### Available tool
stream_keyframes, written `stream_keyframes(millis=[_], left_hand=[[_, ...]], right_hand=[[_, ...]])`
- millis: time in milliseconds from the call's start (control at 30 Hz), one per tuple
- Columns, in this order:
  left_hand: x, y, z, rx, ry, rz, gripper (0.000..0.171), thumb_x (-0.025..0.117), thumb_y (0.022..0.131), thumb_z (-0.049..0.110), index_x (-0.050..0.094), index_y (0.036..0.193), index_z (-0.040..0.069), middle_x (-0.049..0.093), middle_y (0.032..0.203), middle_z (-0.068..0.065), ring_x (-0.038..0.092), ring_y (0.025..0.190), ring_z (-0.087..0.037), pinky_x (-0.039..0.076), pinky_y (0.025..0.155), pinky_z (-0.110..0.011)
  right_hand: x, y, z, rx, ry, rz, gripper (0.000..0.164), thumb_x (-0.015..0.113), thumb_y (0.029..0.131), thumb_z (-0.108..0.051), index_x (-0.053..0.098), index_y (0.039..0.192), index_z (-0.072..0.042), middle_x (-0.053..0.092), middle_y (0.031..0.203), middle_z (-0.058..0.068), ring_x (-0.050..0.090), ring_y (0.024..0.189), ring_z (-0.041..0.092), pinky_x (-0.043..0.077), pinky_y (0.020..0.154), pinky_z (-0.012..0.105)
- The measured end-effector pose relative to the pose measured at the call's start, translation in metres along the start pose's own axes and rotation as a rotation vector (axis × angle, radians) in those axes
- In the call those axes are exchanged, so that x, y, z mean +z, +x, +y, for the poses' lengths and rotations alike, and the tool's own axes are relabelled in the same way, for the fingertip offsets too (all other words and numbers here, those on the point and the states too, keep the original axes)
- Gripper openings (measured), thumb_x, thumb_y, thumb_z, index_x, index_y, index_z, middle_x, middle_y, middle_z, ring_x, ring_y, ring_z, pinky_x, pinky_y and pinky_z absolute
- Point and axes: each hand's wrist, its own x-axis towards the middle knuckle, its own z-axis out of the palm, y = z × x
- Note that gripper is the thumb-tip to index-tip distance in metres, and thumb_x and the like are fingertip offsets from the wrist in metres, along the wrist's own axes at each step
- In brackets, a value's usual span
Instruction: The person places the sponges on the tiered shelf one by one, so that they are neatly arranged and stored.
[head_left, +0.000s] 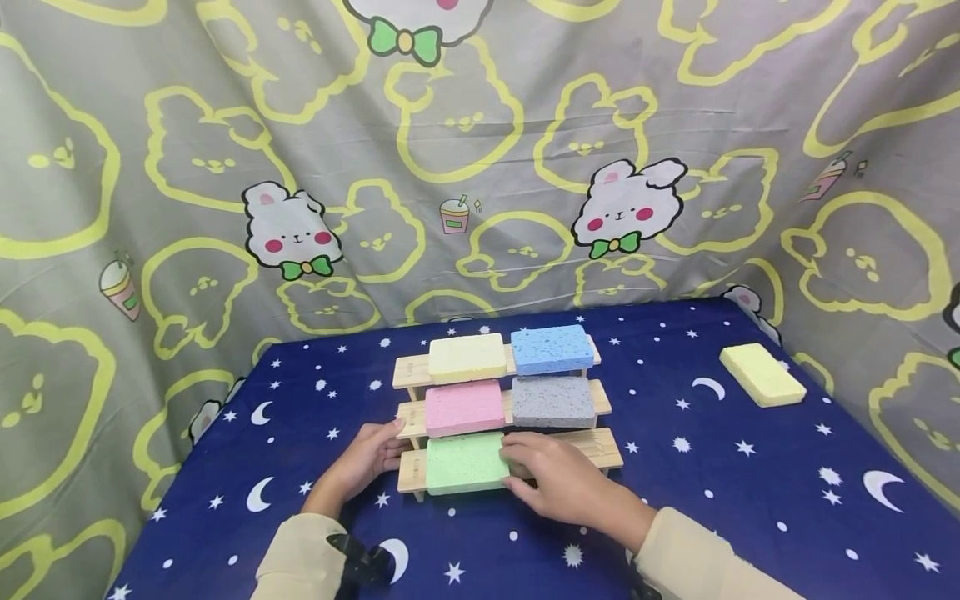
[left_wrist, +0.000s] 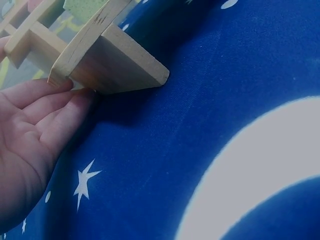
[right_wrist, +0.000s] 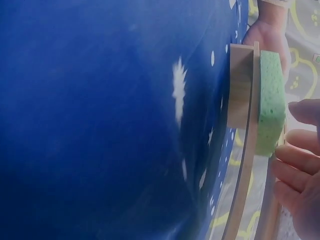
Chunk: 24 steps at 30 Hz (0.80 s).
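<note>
A three-step wooden stand (head_left: 412,419) holds sponges in two columns. On the lowest plank, at its left, lies a green sponge (head_left: 467,463). My right hand (head_left: 558,475) is at that sponge's right end, fingertips and thumb right at its edge, fingers gently bent. Above it sit a pink sponge (head_left: 463,407) and a grey sponge (head_left: 553,402) on the middle plank, and a pale yellow sponge (head_left: 467,357) and a blue sponge (head_left: 551,349) on the top one. My left hand (left_wrist: 37,122) touches the stand's left end with extended fingers, beside the front leg (left_wrist: 130,65).
Another yellow sponge (head_left: 762,375) lies by itself on the right of the table. The dark blue tablecloth (head_left: 300,483) has white moons and stars. A patterned curtain (head_left: 480,275) hangs behind the table. Right of the green sponge, the lowest plank (head_left: 600,450) shows bare wood.
</note>
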Motion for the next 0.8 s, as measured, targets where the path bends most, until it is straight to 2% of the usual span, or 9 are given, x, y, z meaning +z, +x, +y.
stream_keyframes(millis=[200, 400, 533, 800], left_hand=[[0.001, -0.001, 0.002, -0.007, 0.000, 0.012, 0.062, 0.039, 0.101, 0.034, 0.039, 0.129, -0.020, 0.067, 0.110, -0.014, 0.066, 0.095, -0.014, 0.055, 0.083, -0.034], [0.000, -0.001, 0.002, -0.003, -0.004, 0.010, 0.060, 0.039, 0.101, 0.033, 0.040, 0.128, -0.021, 0.068, 0.109, -0.012, 0.066, 0.095, -0.014, 0.055, 0.082, -0.034], [0.000, -0.002, 0.004, 0.007, -0.002, 0.002, 0.060, 0.039, 0.102, 0.033, 0.039, 0.128, -0.022, 0.068, 0.107, -0.011, 0.066, 0.094, -0.014, 0.055, 0.082, -0.033], [0.002, -0.004, 0.005, -0.002, -0.001, 0.010, 0.060, 0.039, 0.101, 0.032, 0.039, 0.128, -0.022, 0.069, 0.106, -0.010, 0.066, 0.094, -0.014, 0.055, 0.082, -0.033]], right_hand=[[-0.008, -0.016, 0.013, 0.084, -0.014, 0.016, 0.034, 0.067, 0.086, -0.029, 0.067, 0.113, -0.008, 0.064, 0.119, 0.006, 0.061, 0.108, 0.021, 0.051, 0.090, 0.039], [-0.016, -0.034, 0.032, 0.172, -0.035, 0.046, 0.031, 0.069, 0.083, -0.026, 0.068, 0.110, -0.011, 0.065, 0.114, 0.004, 0.062, 0.105, 0.021, 0.051, 0.088, 0.040], [-0.021, -0.047, 0.045, 0.200, -0.052, 0.081, 0.026, 0.071, 0.081, -0.022, 0.070, 0.105, -0.011, 0.067, 0.109, 0.003, 0.063, 0.101, 0.021, 0.052, 0.086, 0.040], [-0.034, -0.069, 0.072, 0.302, -0.051, 0.104, 0.029, 0.071, 0.081, -0.018, 0.069, 0.106, -0.005, 0.065, 0.112, 0.013, 0.062, 0.104, 0.030, 0.050, 0.088, 0.046]])
